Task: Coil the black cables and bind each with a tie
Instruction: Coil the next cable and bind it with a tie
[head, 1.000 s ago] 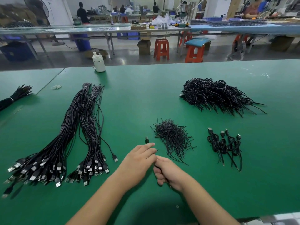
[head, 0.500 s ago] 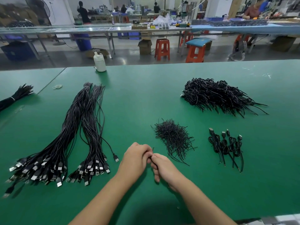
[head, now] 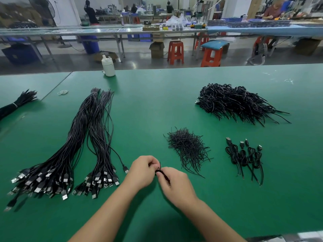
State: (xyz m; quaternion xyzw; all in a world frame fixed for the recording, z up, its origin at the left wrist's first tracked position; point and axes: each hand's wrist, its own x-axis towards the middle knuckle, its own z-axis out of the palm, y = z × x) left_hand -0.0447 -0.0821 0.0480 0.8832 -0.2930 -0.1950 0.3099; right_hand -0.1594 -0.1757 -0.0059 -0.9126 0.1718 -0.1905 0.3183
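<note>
Near the front edge of the green table (head: 157, 102) my left hand (head: 141, 172) and right hand (head: 176, 184) meet fingertip to fingertip over one small coiled cable (head: 158, 172); left fingers curl round the coil and pinch it; right fingers pinch the black tie (head: 165, 177) at the coil's waist, one tie end poking up between the hands; most of the coil is hidden under my fingers, so loop count can't be told.

Step in hand looks like twisting the tie closed; to do it well: keep the left pinch firm so the loops don't spring apart; hold the tie at mid-coil, not near the plug; twist the two tie ends together snug, without kinking the cable; flatten the ends afterwards.

Loose tie pile (head: 188, 147) lies just beyond my right hand; four finished coils (head: 244, 154) sit further right, well apart from the big heap of bound cables (head: 236, 102) behind them; uncoiled USB cable bundles (head: 73, 151) stretch along the left, plugs toward me; one stray cable's plug (head: 125, 169) lies just beside my left hand; likely next pick, a guess only; white bottle (head: 108, 67) at the far edge.
</note>
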